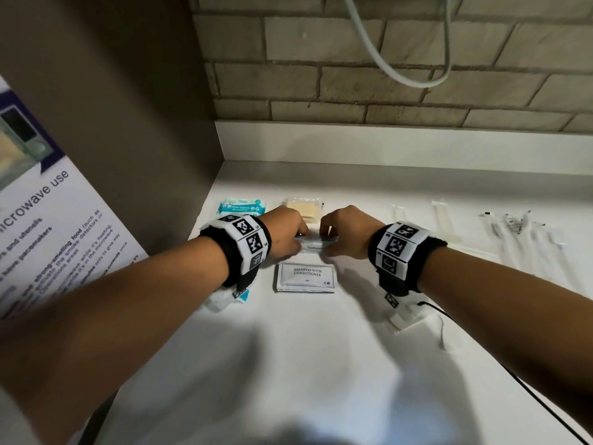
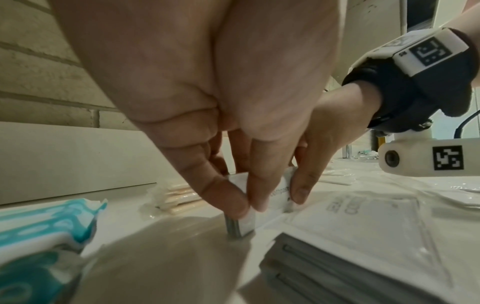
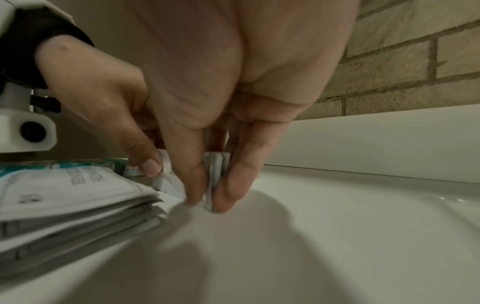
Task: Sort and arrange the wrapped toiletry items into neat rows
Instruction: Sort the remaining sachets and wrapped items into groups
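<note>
A small stack of white toothpaste packets (image 1: 313, 246) (image 2: 262, 209) (image 3: 217, 174) stands on edge on the white counter (image 1: 288, 348). My left hand (image 1: 290, 231) (image 2: 241, 203) pinches its left end, and my right hand (image 1: 337, 234) (image 3: 207, 200) pinches its right end. Just in front lies a stack of white "Shampoo with conditioner" sachets (image 1: 305, 277) (image 2: 363, 236) (image 3: 64, 201). Behind my hands sit a teal-and-white wipes pack (image 1: 241, 205) (image 2: 39, 222) and a cream-coloured wrapped item (image 1: 303, 207) (image 2: 179, 197).
Several clear-wrapped long items (image 1: 513, 232) lie in a row on the right of the counter. A brown cabinet side (image 1: 144, 123) bounds the left, a brick wall (image 1: 385, 75) the back. A grey cable (image 1: 401, 59) hangs overhead. A black cord (image 1: 529, 387) trails along the right.
</note>
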